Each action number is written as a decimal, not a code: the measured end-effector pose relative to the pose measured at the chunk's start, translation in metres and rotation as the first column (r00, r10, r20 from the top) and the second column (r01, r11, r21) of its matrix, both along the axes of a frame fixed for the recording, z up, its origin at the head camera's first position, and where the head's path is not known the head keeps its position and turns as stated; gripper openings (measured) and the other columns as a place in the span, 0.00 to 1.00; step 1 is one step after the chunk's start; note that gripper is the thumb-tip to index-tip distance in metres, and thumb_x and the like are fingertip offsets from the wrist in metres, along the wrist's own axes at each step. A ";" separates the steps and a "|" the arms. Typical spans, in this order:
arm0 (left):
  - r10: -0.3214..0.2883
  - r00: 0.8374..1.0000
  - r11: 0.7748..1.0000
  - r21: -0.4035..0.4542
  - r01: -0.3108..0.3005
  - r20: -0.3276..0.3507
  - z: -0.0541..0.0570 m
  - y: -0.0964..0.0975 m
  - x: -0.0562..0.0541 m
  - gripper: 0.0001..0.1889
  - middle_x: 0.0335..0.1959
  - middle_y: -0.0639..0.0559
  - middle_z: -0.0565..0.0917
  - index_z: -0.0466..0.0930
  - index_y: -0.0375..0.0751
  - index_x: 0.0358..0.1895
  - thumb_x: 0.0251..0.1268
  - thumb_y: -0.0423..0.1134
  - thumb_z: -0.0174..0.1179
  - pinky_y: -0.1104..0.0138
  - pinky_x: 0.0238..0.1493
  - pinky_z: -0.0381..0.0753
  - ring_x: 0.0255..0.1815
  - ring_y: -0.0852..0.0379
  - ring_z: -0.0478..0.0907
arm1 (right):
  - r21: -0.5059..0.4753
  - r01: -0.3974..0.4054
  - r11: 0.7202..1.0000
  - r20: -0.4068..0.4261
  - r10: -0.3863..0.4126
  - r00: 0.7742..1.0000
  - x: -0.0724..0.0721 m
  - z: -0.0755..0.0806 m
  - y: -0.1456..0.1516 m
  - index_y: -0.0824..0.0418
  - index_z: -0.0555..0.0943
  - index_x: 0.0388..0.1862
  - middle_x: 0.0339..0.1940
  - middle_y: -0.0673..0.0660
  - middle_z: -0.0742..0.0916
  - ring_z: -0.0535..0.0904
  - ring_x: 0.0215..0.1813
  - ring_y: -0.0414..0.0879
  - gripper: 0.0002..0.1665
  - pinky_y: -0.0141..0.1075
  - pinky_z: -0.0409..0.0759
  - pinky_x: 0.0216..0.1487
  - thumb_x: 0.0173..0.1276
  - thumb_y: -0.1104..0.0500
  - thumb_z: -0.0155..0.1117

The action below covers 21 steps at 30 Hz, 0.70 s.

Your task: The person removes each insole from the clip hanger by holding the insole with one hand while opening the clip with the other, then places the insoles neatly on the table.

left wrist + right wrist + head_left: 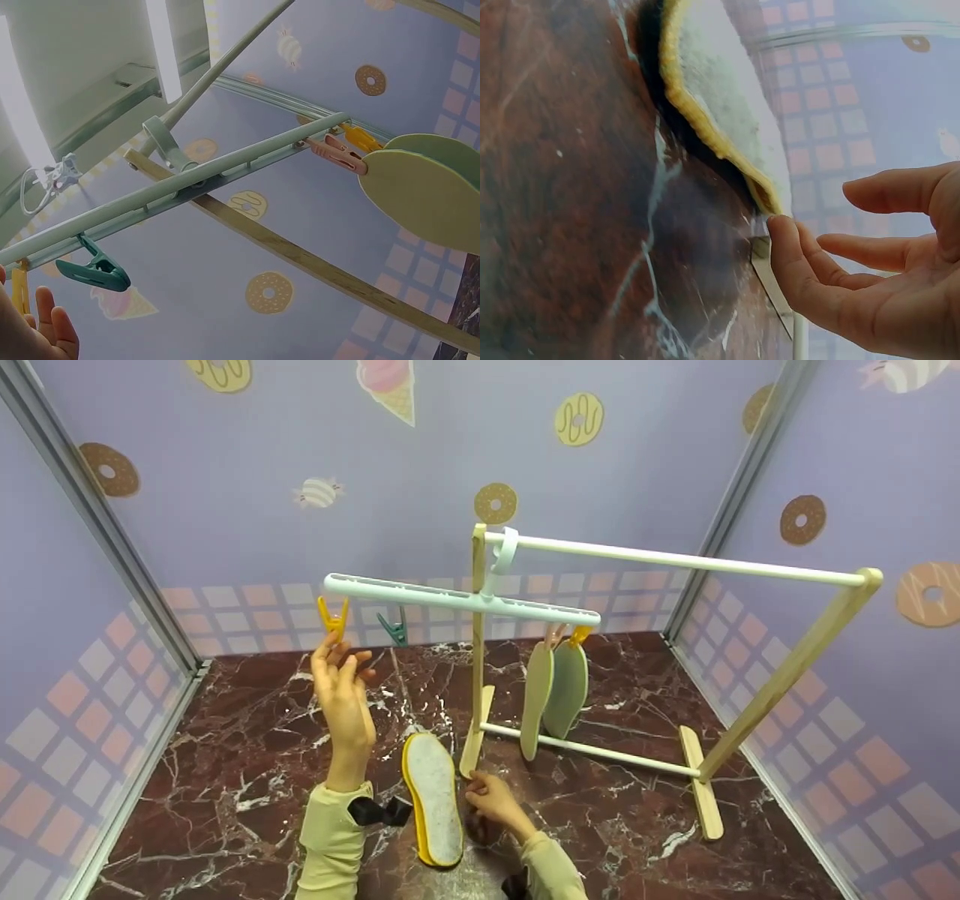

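My left hand (345, 697) is raised under the left end of the pale hanger (420, 596). Its fingertips pinch the lower end of a yellow clip (335, 619) there; in the left wrist view the hand hides part of that clip. Right of it hangs a green clip (395, 628), holding nothing. On the tabletop lies an insole (435, 799), white on top with a yellow edge. My right hand (495, 802) is just right of it, fingers loosely bent and thumb apart, with nothing held. In the right wrist view a fingertip (782, 229) appears close to the insole's edge; contact is unclear.
The hanger hooks onto the white top rail (675, 559) of a wooden rack (795, 675). From its right end, a pink clip (553, 634) and another yellow clip (579, 635) hold two pale insoles (537, 697). One rack foot (472, 750) stands near my right fingers. Patterned walls surround the marbled tabletop (247, 780).
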<state>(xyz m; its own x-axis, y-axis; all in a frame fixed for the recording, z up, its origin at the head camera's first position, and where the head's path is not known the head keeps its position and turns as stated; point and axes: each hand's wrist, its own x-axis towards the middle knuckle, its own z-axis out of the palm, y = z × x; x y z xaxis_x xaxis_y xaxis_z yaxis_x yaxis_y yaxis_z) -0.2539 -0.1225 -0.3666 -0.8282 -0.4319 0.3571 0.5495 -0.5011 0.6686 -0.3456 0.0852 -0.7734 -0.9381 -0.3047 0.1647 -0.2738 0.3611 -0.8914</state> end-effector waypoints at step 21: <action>0.026 0.995 0.997 -0.064 -0.032 -0.100 0.004 0.009 0.007 0.19 0.51 0.47 0.62 0.58 0.33 0.57 0.63 0.22 0.37 0.70 0.39 0.71 0.42 0.57 0.73 | -0.084 0.125 0.989 -0.050 -0.129 0.990 0.006 0.064 0.036 0.60 0.72 0.55 0.33 0.52 0.82 0.78 0.32 0.38 0.23 0.32 0.77 0.22 0.58 0.60 0.59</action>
<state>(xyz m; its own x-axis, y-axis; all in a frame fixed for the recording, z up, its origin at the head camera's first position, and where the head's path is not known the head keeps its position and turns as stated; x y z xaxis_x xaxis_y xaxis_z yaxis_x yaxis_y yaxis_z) -0.2472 -0.1137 -0.3626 -0.7748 -0.4283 0.4650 0.6284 -0.4411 0.6408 -0.3394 0.1215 -0.7091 -0.9571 -0.1675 0.2364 -0.2799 0.3239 -0.9037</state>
